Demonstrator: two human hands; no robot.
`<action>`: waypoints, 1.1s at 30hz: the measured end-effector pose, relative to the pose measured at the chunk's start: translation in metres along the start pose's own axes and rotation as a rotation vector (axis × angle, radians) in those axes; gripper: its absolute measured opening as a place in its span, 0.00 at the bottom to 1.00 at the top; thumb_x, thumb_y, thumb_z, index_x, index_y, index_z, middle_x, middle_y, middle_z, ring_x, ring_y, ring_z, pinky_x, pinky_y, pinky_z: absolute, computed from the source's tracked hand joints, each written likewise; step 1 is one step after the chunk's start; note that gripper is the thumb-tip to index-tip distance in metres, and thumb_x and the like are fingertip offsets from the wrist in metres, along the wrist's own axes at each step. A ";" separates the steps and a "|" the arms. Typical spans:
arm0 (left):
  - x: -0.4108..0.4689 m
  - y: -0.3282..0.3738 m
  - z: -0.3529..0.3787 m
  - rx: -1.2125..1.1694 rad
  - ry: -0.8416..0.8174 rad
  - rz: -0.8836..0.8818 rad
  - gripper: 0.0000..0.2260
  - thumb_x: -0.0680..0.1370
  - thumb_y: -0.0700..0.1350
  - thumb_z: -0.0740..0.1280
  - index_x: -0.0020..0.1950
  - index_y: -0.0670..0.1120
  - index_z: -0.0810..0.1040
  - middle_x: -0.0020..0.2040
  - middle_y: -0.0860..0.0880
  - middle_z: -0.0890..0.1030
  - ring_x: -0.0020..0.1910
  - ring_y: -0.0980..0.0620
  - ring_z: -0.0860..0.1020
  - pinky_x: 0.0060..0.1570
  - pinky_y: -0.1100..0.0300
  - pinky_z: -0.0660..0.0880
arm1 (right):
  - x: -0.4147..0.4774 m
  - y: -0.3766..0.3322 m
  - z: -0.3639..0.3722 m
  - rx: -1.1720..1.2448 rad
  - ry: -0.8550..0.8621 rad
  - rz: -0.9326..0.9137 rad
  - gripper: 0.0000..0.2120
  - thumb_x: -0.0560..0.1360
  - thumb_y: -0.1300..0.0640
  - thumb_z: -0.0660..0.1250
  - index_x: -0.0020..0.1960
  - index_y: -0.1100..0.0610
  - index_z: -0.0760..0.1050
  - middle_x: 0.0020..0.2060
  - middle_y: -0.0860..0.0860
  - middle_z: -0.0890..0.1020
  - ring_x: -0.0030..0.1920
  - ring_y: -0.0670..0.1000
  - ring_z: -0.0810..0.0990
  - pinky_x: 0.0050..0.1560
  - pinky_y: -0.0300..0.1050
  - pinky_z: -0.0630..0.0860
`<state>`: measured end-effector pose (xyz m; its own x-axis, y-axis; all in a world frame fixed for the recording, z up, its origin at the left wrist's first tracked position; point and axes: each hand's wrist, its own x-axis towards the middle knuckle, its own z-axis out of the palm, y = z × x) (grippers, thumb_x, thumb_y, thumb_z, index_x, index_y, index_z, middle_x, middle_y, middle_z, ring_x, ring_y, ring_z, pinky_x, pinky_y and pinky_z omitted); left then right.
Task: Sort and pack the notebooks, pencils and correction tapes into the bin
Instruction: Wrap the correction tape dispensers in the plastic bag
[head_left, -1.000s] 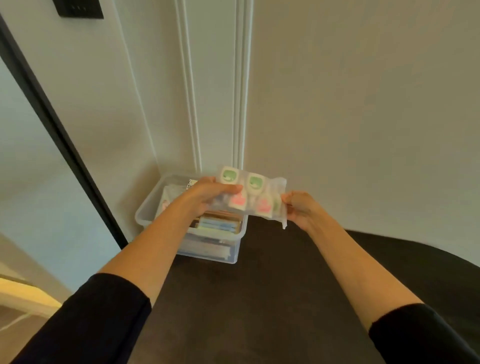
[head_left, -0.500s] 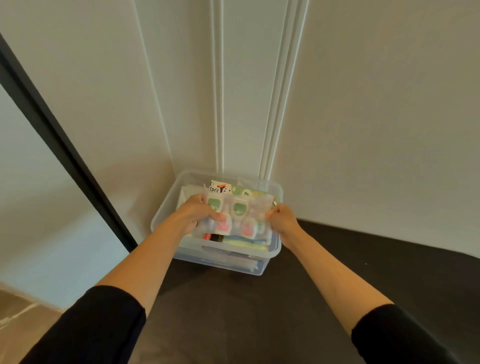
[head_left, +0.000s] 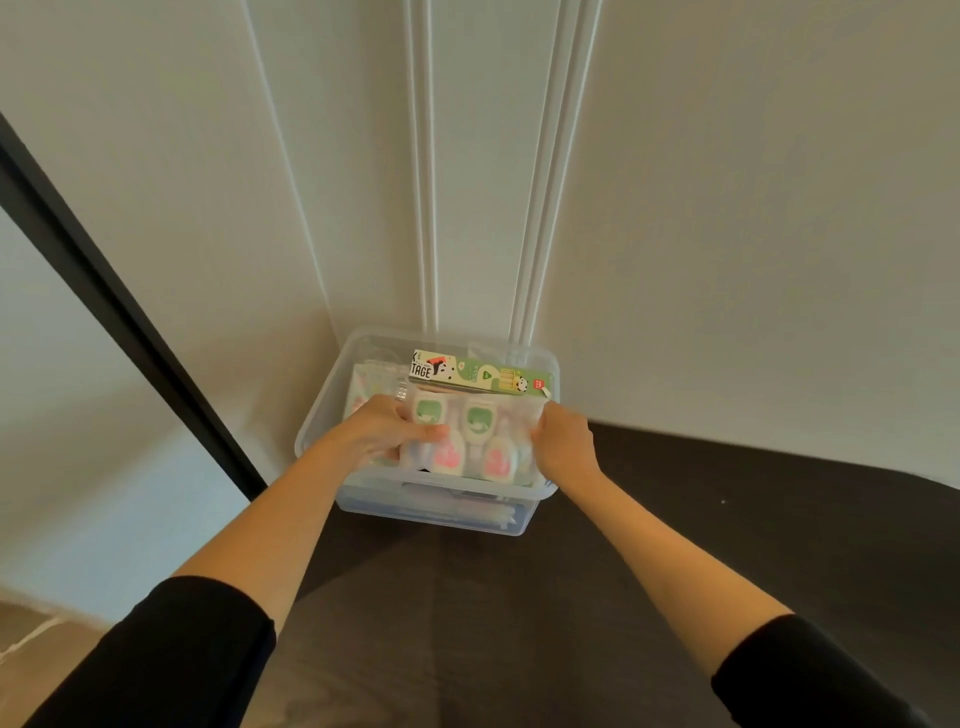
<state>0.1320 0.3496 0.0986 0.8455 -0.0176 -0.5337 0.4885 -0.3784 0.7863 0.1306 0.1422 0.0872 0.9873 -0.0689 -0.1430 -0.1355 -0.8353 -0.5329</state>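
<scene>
A clear plastic bin (head_left: 317, 431) stands at the far corner of the dark table, against the white wall. Inside it, at the back, lies a green pencil box (head_left: 480, 376) with panda pictures. A clear pack of correction tapes (head_left: 470, 441), two green above and two pink below, sits low in the bin's front part. My left hand (head_left: 382, 431) grips the pack's left end and my right hand (head_left: 563, 441) grips its right end. Notebooks show faintly through the bin's front wall. Another clear pack lies at the bin's left side.
The dark table (head_left: 519, 623) stretches from the bin toward me and to the right. White panelled walls (head_left: 727, 234) close in behind the bin. A black vertical frame (head_left: 119, 306) runs down the left, beside the table's left edge.
Both hands carried the correction tape pack from above the bin's front edge down into the bin. The view shifted so the bin sits nearer the centre.
</scene>
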 end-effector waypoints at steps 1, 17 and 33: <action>0.000 0.001 0.000 0.043 -0.001 -0.006 0.21 0.69 0.47 0.75 0.56 0.38 0.75 0.55 0.42 0.79 0.55 0.45 0.78 0.55 0.51 0.75 | -0.005 0.000 0.001 -0.085 0.025 -0.032 0.06 0.77 0.67 0.54 0.46 0.62 0.69 0.39 0.56 0.74 0.39 0.56 0.76 0.33 0.41 0.68; 0.007 0.018 0.057 1.099 0.137 0.500 0.27 0.77 0.64 0.52 0.74 0.61 0.51 0.77 0.51 0.48 0.75 0.48 0.41 0.67 0.39 0.33 | -0.002 0.021 -0.014 -0.071 -0.186 -0.060 0.12 0.78 0.58 0.58 0.53 0.62 0.78 0.55 0.59 0.77 0.59 0.60 0.72 0.60 0.49 0.69; 0.007 0.014 0.071 1.171 0.195 0.537 0.30 0.76 0.67 0.50 0.75 0.58 0.49 0.76 0.50 0.51 0.75 0.49 0.43 0.63 0.36 0.29 | -0.026 0.032 -0.008 0.069 -0.055 -0.062 0.12 0.76 0.60 0.60 0.52 0.58 0.81 0.49 0.54 0.82 0.44 0.51 0.77 0.39 0.39 0.69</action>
